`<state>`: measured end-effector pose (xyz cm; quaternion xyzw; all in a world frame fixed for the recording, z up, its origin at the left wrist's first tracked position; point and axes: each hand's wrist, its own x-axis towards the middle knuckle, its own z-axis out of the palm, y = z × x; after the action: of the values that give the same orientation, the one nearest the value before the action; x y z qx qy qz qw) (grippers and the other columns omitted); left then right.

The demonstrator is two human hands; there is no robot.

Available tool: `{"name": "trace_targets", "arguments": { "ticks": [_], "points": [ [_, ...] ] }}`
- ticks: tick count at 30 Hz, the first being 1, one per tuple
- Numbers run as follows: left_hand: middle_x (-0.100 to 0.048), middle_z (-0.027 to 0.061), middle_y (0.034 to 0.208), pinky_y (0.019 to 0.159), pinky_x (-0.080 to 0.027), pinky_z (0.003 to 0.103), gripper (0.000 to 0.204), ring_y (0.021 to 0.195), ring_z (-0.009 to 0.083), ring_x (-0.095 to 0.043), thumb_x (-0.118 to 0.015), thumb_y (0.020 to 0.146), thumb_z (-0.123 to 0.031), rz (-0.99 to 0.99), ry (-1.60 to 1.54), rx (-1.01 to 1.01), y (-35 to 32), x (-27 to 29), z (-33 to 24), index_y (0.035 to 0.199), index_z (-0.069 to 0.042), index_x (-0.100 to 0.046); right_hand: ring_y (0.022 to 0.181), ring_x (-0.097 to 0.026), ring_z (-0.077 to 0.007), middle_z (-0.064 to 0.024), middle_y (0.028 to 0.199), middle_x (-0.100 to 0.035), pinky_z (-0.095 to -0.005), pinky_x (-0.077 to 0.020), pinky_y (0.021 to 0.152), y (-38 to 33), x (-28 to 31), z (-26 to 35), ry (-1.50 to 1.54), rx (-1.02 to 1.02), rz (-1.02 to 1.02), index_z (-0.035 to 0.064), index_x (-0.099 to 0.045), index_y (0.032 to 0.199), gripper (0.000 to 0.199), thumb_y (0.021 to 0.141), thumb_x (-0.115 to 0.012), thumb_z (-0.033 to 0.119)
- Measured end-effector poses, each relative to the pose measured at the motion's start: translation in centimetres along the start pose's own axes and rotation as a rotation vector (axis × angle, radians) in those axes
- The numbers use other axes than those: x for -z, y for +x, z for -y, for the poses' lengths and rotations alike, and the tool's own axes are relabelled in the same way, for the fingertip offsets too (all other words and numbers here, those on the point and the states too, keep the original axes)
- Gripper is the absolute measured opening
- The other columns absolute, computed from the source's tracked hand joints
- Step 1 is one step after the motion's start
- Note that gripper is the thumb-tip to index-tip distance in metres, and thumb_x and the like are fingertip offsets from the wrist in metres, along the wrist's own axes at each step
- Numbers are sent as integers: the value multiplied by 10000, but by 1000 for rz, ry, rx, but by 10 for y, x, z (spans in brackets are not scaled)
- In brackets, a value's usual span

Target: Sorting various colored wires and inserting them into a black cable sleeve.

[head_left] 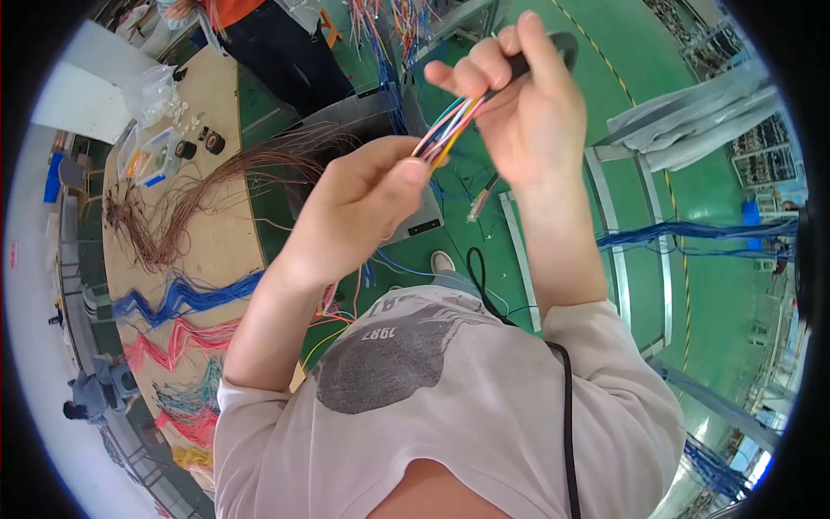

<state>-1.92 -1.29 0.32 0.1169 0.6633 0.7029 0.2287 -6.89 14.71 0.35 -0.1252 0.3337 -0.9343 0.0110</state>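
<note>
A bundle of thin coloured wires (454,125) runs between my two hands, with white, yellow, pink, green and blue strands. My left hand (359,203) pinches the bundle at its lower left end between thumb and fingers. Higher up and to the right, my right hand (536,117) curls its fingers round a black sleeve (519,66), from which the wires come out. What lies inside the sleeve is hidden. Below the right wrist hangs a cable end with a small pale connector (475,208).
On the wooden table (226,95) at left lie brown wires (186,212), blue wires (186,294), red-pink wires (181,340) and a clear plastic box (149,158). A person (277,52) stands beyond it. Metal frames (618,251) stand at right, with blue wires (692,232) across them.
</note>
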Motion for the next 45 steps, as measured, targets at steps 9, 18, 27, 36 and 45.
{"name": "trace_targets", "arguments": {
  "ticks": [9, 18, 27, 36, 45],
  "points": [
    [-399, -15, 521, 441, -300, 219, 209, 503, 44, -314, -438, 871, -159, -68, 446, -165, 8, -6, 4, 823, 19, -537, 462, -235, -78, 32, 530, -245, -232, -279, 455, -23, -16, -22, 176, 35, -3, 110, -371, 714, 285, 888, -363, 336],
    [-468, 57, 571, 521, -381, 255, 256, 551, 95, -407, -434, 873, -184, 18, 289, -44, 5, 1, 10, 792, 48, -509, 431, -212, -54, 64, 493, -243, -201, -199, 398, -18, -14, -18, 183, 37, -40, 119, -420, 665, 294, 886, -372, 305],
    [-476, 66, 574, 505, -378, 269, 224, 524, 134, -423, -424, 866, -147, 36, 403, -72, 0, 13, 19, 748, 32, -490, 442, -221, -58, 46, 493, -238, -205, -202, 402, -10, -5, -8, 178, 42, -5, 120, -410, 632, 313, 891, -355, 287],
    [-557, 83, 865, 688, -427, 246, 354, 737, 125, -513, -385, 890, -291, 249, 118, -20, 7, 28, 46, 1007, 26, -491, 419, -263, -53, 38, 506, -247, -185, -252, 391, -3, 1, 15, 110, -443, 104, 105, -444, 832, 252, 892, -351, 331],
    [-448, 160, 1164, 917, -311, 306, 737, 1099, 233, -414, -690, 678, -254, -181, 261, -459, 167, 134, 143, 1218, 49, -292, 276, -171, -34, 17, 426, -274, -184, -122, 244, 5, -110, 81, 19, -968, 790, 66, -236, 939, 253, 914, -219, 317]
  ]
}}
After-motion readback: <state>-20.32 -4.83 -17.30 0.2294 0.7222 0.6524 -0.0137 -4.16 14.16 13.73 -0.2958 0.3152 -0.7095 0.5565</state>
